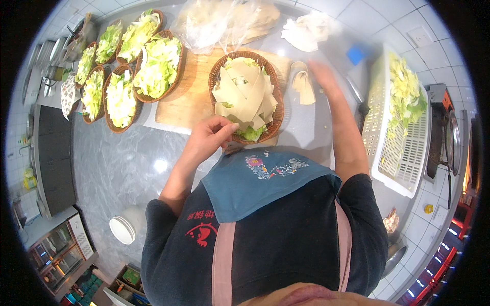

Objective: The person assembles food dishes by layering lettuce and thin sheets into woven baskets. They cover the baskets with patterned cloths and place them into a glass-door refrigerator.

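A brown oval wicker basket (279, 118) stands before me, holding lettuce under a crisscross layer of pale tofu skin strips (248, 98). At its near left rim is my left hand (213, 133). The thumb and forefinger of that hand come together at the lower edge of the strips, and the other fingers are curled. My right hand (321, 73) reaches out to the right of the basket, smeared by motion, so its fingers cannot be made out. Just left of it lies a small folded bundle of tofu skin (304, 85) on the grey counter.
Several lettuce-filled wicker baskets (176, 81) crowd the far left, beside a wooden board (196, 76). Plastic bags (206, 20) with pale sheets lie at the back, near a crumpled white bag (308, 30). A knife (362, 106) and a white crate (403, 176) with greens are on the right.
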Available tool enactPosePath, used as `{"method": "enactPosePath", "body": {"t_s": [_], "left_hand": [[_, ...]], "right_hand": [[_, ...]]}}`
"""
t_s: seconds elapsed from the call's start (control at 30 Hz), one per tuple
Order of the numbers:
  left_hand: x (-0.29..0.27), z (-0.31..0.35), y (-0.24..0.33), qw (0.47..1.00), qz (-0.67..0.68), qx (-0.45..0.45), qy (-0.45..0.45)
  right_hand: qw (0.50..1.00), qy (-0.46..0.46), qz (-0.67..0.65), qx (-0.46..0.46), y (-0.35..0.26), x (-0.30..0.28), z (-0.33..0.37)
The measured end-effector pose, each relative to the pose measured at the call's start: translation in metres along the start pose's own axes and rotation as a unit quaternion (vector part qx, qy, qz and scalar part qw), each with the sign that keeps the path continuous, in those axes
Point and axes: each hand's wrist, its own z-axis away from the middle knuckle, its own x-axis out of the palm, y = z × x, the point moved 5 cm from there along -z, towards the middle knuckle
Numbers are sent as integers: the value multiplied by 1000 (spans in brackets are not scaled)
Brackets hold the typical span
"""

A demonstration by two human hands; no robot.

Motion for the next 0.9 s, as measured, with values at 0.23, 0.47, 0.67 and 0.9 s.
{"method": "enactPosePath", "body": {"t_s": [0.23, 0.47, 0.67, 0.9], "left_hand": [[14, -12, 17, 997, 20, 73, -31], [9, -16, 26, 992, 15, 126, 4], [20, -17, 45, 971, -72, 226, 22], [-5, -7, -1, 997, 75, 36, -8]], "right_hand": [[998, -26, 55, -13, -54, 6, 12], [950, -247, -190, -13, -135, -12, 60], [857, -493, -106, -105, -230, 2, 140], [843, -507, -97, -148, -220, 8, 112]]}}
